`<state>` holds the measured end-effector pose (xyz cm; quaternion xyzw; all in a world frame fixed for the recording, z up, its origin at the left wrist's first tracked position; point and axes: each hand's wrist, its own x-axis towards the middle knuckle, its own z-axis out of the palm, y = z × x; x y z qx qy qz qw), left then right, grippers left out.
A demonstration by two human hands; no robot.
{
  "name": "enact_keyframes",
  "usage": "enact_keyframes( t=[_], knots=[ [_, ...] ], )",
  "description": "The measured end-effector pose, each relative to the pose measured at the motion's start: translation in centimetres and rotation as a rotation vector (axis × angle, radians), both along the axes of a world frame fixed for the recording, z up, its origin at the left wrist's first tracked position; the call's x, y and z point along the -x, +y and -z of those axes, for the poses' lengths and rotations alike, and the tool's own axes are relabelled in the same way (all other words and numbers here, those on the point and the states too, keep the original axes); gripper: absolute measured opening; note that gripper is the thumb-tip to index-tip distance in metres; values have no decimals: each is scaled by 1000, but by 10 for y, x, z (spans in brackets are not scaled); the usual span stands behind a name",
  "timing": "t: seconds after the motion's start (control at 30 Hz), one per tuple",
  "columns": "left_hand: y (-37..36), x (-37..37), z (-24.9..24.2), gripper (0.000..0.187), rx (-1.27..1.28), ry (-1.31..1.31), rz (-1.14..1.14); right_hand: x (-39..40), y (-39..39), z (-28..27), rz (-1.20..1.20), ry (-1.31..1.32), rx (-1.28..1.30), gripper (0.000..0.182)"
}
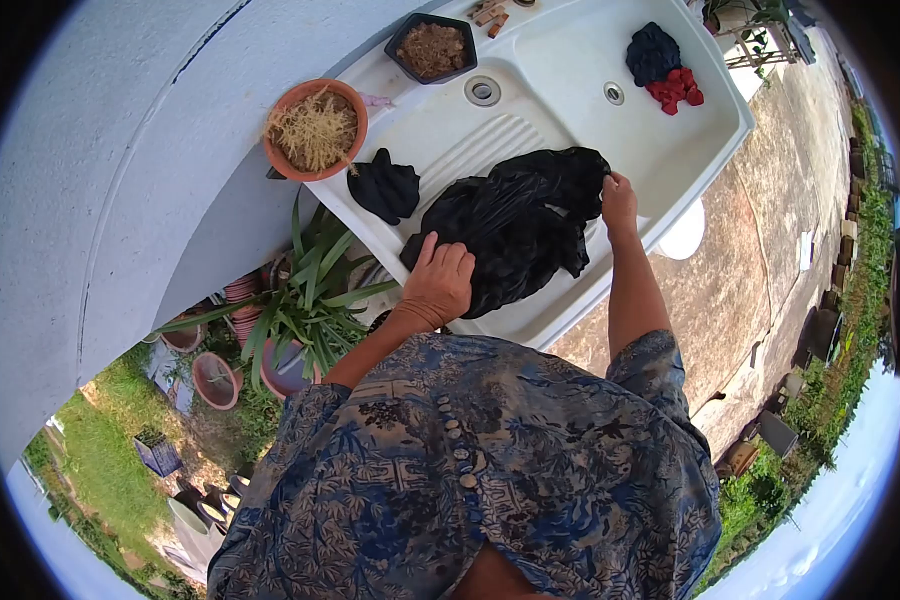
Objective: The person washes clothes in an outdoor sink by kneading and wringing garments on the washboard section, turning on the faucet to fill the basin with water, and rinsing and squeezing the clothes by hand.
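Note:
A wet-looking black garment (pixel 515 230) lies bunched over the ribbed washboard part of a white laundry sink (pixel 705 165). My right hand (pixel 619 203) pinches the garment's edge at its right end. On the garment's left side rests my left hand (pixel 440 278), fingers spread and laid on the cloth. A smaller black cloth (pixel 384 187) sits apart on the sink's left ledge. In the right-hand basin lie a dark navy cloth (pixel 653 54) and a red cloth (pixel 676 91), touching each other.
A terracotta pot (pixel 361 110) with dry plant matter and a black hexagonal pot (pixel 467 50) stand on the sink's far left rim, by a white wall (pixel 170 120). Wooden clothes pegs (pixel 489 15) lie beyond. Below left grows a long-leaved plant (pixel 315 290) among pots.

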<state>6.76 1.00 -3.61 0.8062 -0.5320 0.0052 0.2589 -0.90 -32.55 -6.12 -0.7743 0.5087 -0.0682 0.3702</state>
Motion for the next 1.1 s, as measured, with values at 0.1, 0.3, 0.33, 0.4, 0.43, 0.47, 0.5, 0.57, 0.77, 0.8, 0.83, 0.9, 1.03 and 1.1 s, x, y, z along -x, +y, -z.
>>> enact_keyframes(
  t=[0.1,0.3,0.33,0.4,0.43,0.47,0.5,0.57,0.77,0.8,0.83,0.9,1.03,1.1],
  knots=[
    [0,0,0,22,-1,-1,5,4,35,23,-316,218,179,36],
    [1,2,0,36,-42,59,1,-17,48,-11,-243,148,193,30],
    [0,1,-1,36,-32,51,8,-17,48,-28,-200,71,137,29],
    [1,1,-5,43,-8,91,-7,-20,71,-80,-230,-117,41,28],
    [0,1,-4,43,2,91,-1,-18,83,-77,-266,-150,107,29],
    [-4,-2,0,49,98,487,-128,-18,104,-93,-321,-83,62,30],
    [-10,-11,7,55,193,876,-253,-14,125,-93,-425,-142,194,31],
    [-40,-21,-6,53,565,1440,-581,-11,168,-114,-538,-133,129,29],
    [-50,-32,-36,35,684,2513,-176,2,211,-127,-786,-39,31,27],
    [-48,-32,-37,35,697,2531,-150,6,203,-134,-877,-117,6,27],
    [-45,-31,-36,35,687,2540,-149,10,199,-141,-868,-111,4,27],
    [-45,-27,-46,34,638,2651,-159,9,190,-164,-355,-271,114,29],
    [-69,-2,-39,30,777,2752,-106,-11,189,-120,-520,-419,474,31],
    [-73,8,-59,28,759,2627,-122,-18,197,-93,-497,-316,533,29]
  ],
)
